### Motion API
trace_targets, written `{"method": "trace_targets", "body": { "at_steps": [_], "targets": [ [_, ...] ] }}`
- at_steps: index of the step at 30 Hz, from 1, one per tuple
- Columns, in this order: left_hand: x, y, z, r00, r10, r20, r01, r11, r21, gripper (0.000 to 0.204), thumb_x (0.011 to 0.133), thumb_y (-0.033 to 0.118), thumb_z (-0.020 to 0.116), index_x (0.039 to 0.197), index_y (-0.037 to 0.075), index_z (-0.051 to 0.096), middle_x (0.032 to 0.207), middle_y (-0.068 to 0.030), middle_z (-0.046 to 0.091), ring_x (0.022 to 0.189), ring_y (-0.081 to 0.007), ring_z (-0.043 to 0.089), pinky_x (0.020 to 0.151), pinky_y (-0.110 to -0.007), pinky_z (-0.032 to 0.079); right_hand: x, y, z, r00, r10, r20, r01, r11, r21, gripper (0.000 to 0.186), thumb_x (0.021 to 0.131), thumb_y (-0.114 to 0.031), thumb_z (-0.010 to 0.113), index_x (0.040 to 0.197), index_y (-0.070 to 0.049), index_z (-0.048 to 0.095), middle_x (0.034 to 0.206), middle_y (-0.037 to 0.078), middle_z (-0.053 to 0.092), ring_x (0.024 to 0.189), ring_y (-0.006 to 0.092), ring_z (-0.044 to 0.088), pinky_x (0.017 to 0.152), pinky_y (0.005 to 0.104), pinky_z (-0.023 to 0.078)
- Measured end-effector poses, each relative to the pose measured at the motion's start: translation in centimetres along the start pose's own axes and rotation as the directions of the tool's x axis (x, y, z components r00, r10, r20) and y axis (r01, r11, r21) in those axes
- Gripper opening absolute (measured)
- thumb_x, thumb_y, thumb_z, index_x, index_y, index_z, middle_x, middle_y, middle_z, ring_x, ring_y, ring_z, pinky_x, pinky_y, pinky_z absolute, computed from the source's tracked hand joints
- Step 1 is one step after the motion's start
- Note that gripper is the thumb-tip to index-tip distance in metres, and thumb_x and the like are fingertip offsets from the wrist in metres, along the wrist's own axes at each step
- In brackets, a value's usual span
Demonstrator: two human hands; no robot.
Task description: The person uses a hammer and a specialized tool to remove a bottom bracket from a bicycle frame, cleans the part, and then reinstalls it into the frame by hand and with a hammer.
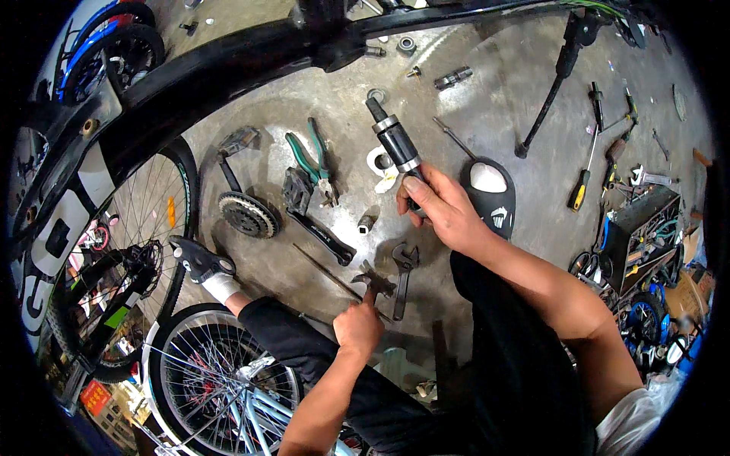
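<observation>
My right hand (441,205) grips a black cylindrical bicycle part (394,137) with silver rings, held upright-tilted above the floor. My left hand (357,323) is closed on a hammer (382,283), index finger reaching toward its head. An adjustable wrench (403,273) lies to the right of it and a thin rod (319,262) to the left. Green-handled pliers (319,148), a crank arm with pedal (323,232), a chainring crank (243,213), a small socket (365,224) and a white ring-shaped item (380,163) lie around my hands.
A black bicycle frame (198,64) crosses the top and left, with a kickstand (559,68). Wheels (220,380) stand lower left. My slippered feet (198,262) are on the concrete floor (517,175). Screwdrivers (582,190), a toolbox (631,243) and boxes (688,296) are at right.
</observation>
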State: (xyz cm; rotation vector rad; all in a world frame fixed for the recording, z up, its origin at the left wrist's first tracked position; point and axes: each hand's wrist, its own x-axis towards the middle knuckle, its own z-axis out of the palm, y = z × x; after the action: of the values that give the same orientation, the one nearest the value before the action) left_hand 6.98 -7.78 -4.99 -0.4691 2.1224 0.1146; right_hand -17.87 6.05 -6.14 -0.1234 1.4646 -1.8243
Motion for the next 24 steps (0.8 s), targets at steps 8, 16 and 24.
{"method": "trace_targets", "body": {
  "at_steps": [8,16,24],
  "targets": [
    [1.4,-0.4,-2.5,0.998,-0.028,0.062,0.031,0.998,-0.048,0.035,0.088,0.027,0.063,0.122,0.026,0.067,0.089,-0.0141,0.073,0.083,-0.0363,0.071,0.070,-0.049,0.057,-0.1,1.0,-0.2,0.983,-0.132,-0.131,0.101,0.971,-0.217,0.029,0.104,-0.026,0.052,0.094,0.000,0.051,0.068,0.013,0.058,0.062,0.0249,0.058,0.060,0.0396,0.044],
    [1.5,-0.1,-2.7,0.993,-0.016,0.120,0.013,1.000,0.025,0.034,0.089,0.028,0.062,0.122,0.029,0.067,0.090,-0.0136,0.073,0.086,-0.0362,0.071,0.073,-0.048,0.057,-0.5,0.2,-0.2,0.970,-0.161,-0.180,0.094,0.939,-0.329,0.026,0.102,-0.023,0.054,0.092,0.001,0.048,0.072,0.019,0.061,0.069,0.0386,0.062,0.062,0.0456,0.044],
    [0.4,-2.1,-1.7,0.992,0.087,0.089,-0.094,0.993,0.075,0.046,0.088,0.027,0.064,0.134,0.026,0.058,0.098,-0.0125,0.070,0.084,-0.0336,0.072,0.072,-0.048,0.057,-0.7,0.4,-0.6,0.962,-0.235,-0.141,0.146,0.875,-0.462,0.026,0.101,-0.022,0.055,0.092,0.000,0.046,0.068,0.019,0.057,0.065,0.0408,0.058,0.059,0.0478,0.042]
  ]
}}
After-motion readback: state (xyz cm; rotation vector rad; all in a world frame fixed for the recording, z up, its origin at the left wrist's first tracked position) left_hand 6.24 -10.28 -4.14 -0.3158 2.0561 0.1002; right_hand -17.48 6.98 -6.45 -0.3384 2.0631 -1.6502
